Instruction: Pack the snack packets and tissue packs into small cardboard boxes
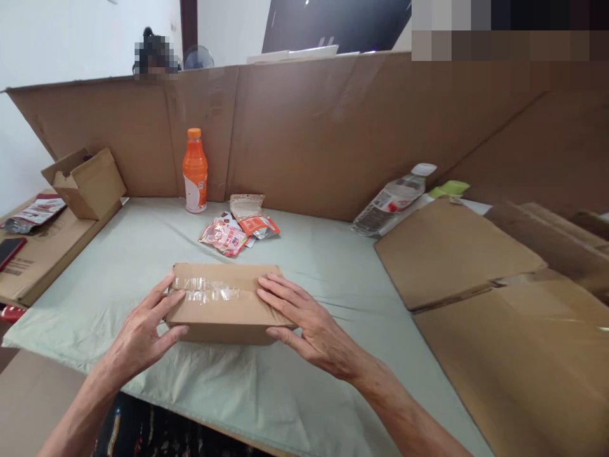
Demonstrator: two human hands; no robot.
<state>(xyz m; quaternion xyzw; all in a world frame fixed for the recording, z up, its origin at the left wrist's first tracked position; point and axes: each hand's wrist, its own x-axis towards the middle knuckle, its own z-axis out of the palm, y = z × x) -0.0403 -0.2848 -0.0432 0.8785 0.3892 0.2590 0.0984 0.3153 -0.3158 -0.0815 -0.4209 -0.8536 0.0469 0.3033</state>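
Note:
A small closed cardboard box (223,311) with clear tape across its top lies on the pale green cloth (333,266). My left hand (143,333) grips the box's left end, thumb at the front and fingers up on the tape. My right hand (309,324) grips the right end, fingers laid over the top and thumb at the front side.
Behind the box lie several snack packets (238,228) and an orange drink bottle (195,170). A clear water bottle (392,200) lies at the right. Flat cardboard sheets (451,254) cover the right side. An open small carton (85,181) and a phone (9,249) sit left. A cardboard wall (333,127) stands behind.

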